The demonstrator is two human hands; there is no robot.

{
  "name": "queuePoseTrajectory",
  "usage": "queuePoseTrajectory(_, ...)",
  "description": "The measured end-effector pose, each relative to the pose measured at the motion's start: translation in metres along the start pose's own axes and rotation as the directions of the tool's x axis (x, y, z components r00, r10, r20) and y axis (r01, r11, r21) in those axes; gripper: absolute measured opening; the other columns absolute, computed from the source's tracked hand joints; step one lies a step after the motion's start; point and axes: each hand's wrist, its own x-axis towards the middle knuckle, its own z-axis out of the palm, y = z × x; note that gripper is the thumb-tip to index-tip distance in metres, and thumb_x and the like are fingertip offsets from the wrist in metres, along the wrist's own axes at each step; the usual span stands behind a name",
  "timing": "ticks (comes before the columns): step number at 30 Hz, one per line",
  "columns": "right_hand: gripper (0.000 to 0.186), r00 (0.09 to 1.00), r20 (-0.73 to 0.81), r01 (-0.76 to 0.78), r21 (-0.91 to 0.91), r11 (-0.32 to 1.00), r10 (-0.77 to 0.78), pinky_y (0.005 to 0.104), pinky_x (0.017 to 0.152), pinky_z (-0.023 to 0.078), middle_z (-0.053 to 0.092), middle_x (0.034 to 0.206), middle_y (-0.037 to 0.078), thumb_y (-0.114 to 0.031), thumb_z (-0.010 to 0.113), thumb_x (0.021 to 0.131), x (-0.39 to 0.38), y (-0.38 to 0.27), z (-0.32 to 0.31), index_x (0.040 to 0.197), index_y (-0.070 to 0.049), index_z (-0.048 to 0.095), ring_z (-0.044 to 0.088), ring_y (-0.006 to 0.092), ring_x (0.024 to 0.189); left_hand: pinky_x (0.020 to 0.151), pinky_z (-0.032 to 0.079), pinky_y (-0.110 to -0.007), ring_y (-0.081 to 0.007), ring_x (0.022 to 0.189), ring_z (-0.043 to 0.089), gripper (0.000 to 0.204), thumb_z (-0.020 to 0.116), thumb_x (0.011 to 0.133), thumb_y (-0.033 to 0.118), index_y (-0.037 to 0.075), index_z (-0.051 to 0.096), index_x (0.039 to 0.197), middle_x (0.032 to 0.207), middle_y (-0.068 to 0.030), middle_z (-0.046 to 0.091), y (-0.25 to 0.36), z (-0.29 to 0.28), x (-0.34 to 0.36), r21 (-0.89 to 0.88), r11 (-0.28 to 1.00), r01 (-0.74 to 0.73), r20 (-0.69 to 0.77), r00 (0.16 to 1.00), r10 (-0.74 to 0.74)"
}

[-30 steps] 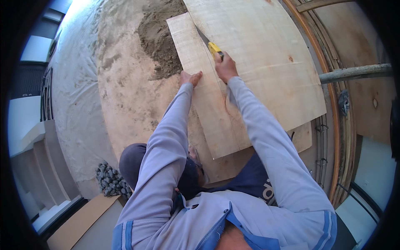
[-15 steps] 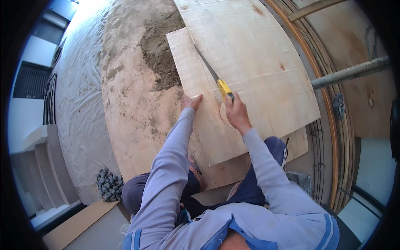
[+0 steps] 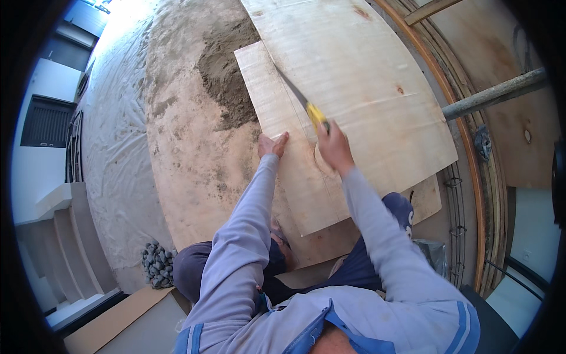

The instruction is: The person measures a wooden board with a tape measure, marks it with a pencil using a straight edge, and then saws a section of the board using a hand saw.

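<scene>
Plywood sheet (image 3: 306,153) lies under left hand (image 3: 272,144), pressed flat; right hand (image 3: 333,146) grips saw (image 3: 300,100).

Left hand (image 3: 272,145) lies flat, fingers (image 3: 282,139) extended; right hand (image 3: 333,147) is fisted (both arms stretched forward).
</scene>
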Motion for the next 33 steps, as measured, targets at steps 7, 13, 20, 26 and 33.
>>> queuePoseTrajectory(7, 0.044, 0.977, 0.123, -0.186, 0.082, 0.979, 0.175, 0.0412, 0.067, 0.050, 0.062, 0.084, 0.023, -0.040, 0.042, 0.088, 0.064, -0.051, 0.037, 0.097, 0.001, 0.052, 0.064, 0.0332, 0.068, 0.089, 0.044, -0.035, -0.0321, 0.105, 0.056, 0.076, 0.071, 0.063, 0.051, -0.005, 0.051, 0.111, 0.113, -0.0214, 0.057, 0.049, -0.044, 0.001, -0.091, 0.996, -0.021, -0.028, 0.999, 0.019)
queuePoseTrajectory(13, 0.045, 0.971, 0.174, -0.211, 0.303, 0.929, 0.164, 0.0293, 0.045, 0.048, 0.057, 0.074, 0.013, -0.040, 0.036, 0.094, 0.060, -0.070, -0.009, 0.104, 0.001, 0.050, 0.055, 0.0148, 0.049, 0.090, 0.044, -0.038, -0.0349, 0.104, 0.056, 0.068, 0.064, 0.068, 0.053, -0.006, 0.058, 0.102, 0.108, -0.0251, 0.058, 0.079, -0.048, -0.038, 0.047, 0.998, -0.035, -0.273, 0.961, 0.047)
queuePoseTrajectory(20, 0.050, 0.991, 0.105, -0.085, 0.037, 0.996, 0.081, 0.0442, 0.079, 0.041, 0.056, 0.097, 0.029, -0.044, 0.031, 0.093, 0.016, -0.068, -0.055, 0.099, 0.002, 0.051, 0.052, 0.0440, 0.096, 0.088, 0.044, -0.040, -0.0373, 0.098, 0.058, 0.058, 0.062, 0.073, 0.047, -0.005, 0.059, 0.101, 0.103, -0.0262, 0.059, 0.057, 0.004, -0.072, -0.079, 0.995, -0.065, -0.374, 0.927, 0.031)
queuePoseTrajectory(26, 0.030, 0.983, 0.177, -0.082, 0.151, 0.985, 0.055, 0.0513, 0.059, 0.041, 0.058, 0.074, 0.025, -0.030, 0.038, 0.093, -0.061, -0.037, -0.119, 0.094, -0.001, 0.046, 0.055, 0.0464, 0.074, 0.082, 0.046, -0.042, -0.0368, 0.093, 0.059, 0.049, 0.063, 0.073, 0.045, 0.001, 0.060, 0.093, 0.096, -0.0230, 0.062, 0.060, 0.002, -0.118, -0.023, 0.998, 0.052, -0.365, 0.929, -0.057)
queuePoseTrajectory(33, 0.028, 0.998, 0.035, 0.054, 0.102, 0.993, -0.058, 0.0529, 0.060, 0.041, 0.057, 0.077, 0.027, -0.029, 0.040, 0.092, 0.067, -0.016, -0.051, 0.092, -0.002, 0.046, 0.055, 0.0462, 0.075, 0.078, 0.047, -0.041, -0.0357, 0.086, 0.061, 0.048, 0.064, 0.073, 0.046, 0.001, 0.061, 0.091, 0.092, -0.0208, 0.063, 0.073, 0.016, -0.118, 0.060, 0.997, -0.050, -0.400, 0.914, 0.070)
